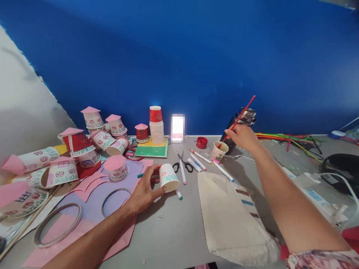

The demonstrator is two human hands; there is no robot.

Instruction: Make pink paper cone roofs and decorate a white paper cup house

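Note:
My left hand (150, 188) is closed around a white paper cup (169, 178), which it holds tilted. Green grass-like strokes run round part of that cup. In my right hand (240, 135) is a thin red paintbrush (244, 111), its lower end inside a small patterned paper cup (218, 154). Behind the patterned cup stands a round red paint pot (201, 142). Between my hands lie black-handled scissors (182, 166) and several markers (223, 170).
Decorated cups with pink paper roofs (62, 172) crowd the left. A stack of paper cups (157, 130) stands at the back. Two tape rolls (79, 216) lie on coloured paper. A cream cloth (224, 216) lies at front right. A dark flask (230, 138) leans behind my right hand.

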